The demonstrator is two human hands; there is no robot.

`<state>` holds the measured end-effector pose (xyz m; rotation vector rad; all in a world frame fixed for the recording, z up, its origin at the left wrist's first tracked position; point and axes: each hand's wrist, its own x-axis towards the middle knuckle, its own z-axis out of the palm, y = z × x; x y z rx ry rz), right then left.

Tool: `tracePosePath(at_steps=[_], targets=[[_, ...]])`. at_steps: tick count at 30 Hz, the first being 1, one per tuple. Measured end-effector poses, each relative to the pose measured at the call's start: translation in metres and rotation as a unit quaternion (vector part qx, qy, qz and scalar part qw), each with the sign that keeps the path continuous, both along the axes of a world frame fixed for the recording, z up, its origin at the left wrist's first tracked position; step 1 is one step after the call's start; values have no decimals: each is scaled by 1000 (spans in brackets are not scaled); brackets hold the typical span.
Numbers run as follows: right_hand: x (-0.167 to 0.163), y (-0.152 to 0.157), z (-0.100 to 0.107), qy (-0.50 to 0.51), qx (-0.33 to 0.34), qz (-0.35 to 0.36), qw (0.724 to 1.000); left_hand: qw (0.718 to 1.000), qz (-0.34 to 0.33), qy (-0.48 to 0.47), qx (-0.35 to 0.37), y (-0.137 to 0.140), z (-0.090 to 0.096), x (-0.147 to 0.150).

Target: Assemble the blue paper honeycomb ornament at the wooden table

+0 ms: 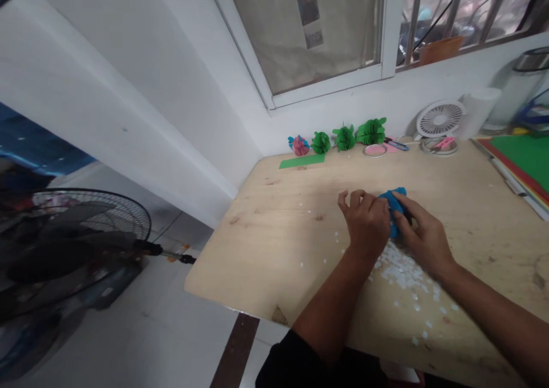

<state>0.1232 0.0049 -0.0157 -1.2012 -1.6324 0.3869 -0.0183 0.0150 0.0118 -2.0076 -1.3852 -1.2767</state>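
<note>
A small blue paper piece (394,221), apparently layered or folded, is between my two hands over the wooden table. My right hand (422,230) grips its right side with thumb and fingers. My left hand (366,219) presses against its left side; the thumb and index side are closed on it, while the other fingers curl loosely outward. My fingers hide part of the blue piece. Just below both hands, many tiny white scraps (401,270) lie scattered on the wood.
Along the wall stand green paper figures (344,138) and a pink-and-blue one (299,145), with a green strip (302,161) before them. Farther right are a cutter knife (397,144), a small white fan (441,119) and coloured sheets (523,159). A floor fan (86,228) stands left.
</note>
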Motion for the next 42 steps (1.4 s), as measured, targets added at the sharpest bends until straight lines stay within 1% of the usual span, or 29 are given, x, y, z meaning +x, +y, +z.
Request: tracePosePath(at_steps=[4,8,12,16,20,26,30,33,38,42], targets=[[0,-1,0,-32,17,-2,999,999,7,-1,-37,0,-2,1],[0,-1,-2,-32,15,4,999,994,2,-49,-97,2,-2,1],[0,0,-3,13,-28,14,999,979,-22,-133,-155,3,1,-1],[1,2,-4,71,-64,22,995,953,-40,-215,-209,5,3,-2],[1,3,-4,104,-67,29,992,940,-54,-241,-234,5,6,-1],[1,4,-4,115,-75,29,990,944,-52,-241,-220,3,8,1],[1,4,-4,121,-80,31,989,941,-55,-244,-228,4,7,0],[2,3,-4,121,-84,36,989,952,-46,-222,-207,4,7,-1],[1,2,-3,120,-84,36,988,975,-38,-147,-165,2,6,-2],[0,2,-3,107,-72,33,991,979,-33,-125,-156,2,5,-1]])
